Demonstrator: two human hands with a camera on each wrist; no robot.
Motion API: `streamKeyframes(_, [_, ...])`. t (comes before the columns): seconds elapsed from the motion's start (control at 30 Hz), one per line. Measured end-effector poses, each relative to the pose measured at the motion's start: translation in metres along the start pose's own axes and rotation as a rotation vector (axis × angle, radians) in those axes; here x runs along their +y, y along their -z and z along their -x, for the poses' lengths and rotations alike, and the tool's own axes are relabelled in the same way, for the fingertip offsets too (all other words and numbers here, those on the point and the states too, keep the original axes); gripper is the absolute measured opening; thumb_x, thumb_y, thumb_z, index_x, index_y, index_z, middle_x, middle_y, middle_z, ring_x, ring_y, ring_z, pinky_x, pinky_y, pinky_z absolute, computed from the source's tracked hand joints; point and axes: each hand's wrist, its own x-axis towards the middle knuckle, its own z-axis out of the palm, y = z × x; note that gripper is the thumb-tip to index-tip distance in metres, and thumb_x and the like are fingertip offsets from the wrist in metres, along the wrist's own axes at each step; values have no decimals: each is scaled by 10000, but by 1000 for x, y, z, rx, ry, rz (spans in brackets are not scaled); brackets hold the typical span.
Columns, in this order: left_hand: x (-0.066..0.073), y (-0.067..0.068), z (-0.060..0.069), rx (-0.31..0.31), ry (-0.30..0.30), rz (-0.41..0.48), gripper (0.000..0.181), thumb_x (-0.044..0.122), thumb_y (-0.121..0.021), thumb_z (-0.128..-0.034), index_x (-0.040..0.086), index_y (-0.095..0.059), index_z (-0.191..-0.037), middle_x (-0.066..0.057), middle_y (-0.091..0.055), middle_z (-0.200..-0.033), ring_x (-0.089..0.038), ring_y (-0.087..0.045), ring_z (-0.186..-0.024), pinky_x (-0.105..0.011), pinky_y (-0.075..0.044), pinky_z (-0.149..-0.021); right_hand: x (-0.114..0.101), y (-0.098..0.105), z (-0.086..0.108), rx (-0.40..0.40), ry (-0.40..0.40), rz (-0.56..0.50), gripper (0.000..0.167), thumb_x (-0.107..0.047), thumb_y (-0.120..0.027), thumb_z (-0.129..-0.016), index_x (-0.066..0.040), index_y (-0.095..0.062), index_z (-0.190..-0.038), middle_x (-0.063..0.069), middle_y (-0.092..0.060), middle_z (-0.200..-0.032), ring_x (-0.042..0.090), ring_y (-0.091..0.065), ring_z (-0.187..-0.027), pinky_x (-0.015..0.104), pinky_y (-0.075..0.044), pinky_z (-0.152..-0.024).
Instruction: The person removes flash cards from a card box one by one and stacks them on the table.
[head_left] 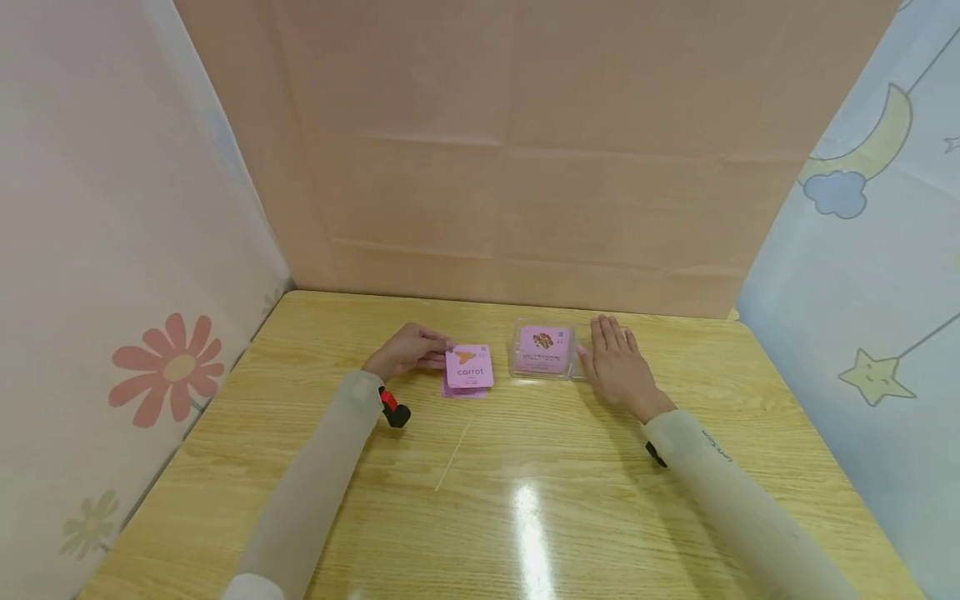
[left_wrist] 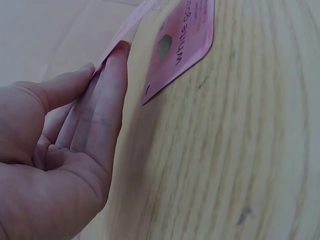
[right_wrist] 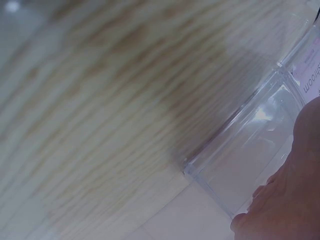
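The wood-grained counter (head_left: 600,525) carries a clear plastic case (head_left: 542,376), a pink card (left_wrist: 189,47) lying just left of it.

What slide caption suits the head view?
Left hand pinches the carrot card; right hand rests on the clear box's open lid.

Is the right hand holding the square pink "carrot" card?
No, the left hand pinches the carrot card, while the right hand lies over the clear plastic box.

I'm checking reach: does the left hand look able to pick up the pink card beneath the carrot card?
Probably not: the left hand is occupied holding the carrot card, which from above mostly covers the lower card.
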Motion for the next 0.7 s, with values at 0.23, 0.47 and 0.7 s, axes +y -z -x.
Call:
streamKeyframes(0.23, [-1,0,-2,-6,10,-33,301,93,-643,-1046,-56,-700,-1302,-202,-759,-1221,-129,-768,-842,-256,-660,-795,0,0,1,-6,-2,-1,722,-414,-207,-1157,78,-20,-1652,295,-20,-1747,492,-15,-1630,684,-49,-1317])
streamKeyframes(0.47, [-3,1,-4,-17,19,-49,321,103,-655,-1042,-60,-689,-1316,-217,-746,-1244,-129,-761,-850,-272,-660,-826,0,1,1,-7,-3,-4,724,-415,-205,-1157,80,-19,-1651,304,-47,-1743,493,-18,-1629,685,-52,-1317])
streamKeyframes(0.7, [-6,3,-6,-10,20,-97,320,101,-656,-1040,-57,-691,-1316,-237,-727,-1280,-140,-763,-891,-291,-661,-849,0,-1,0,-11,-3,1,724,-418,-193,-1156,77,-11,-1651,303,-41,-1744,493,-11,-1629,688,-50,-1315])
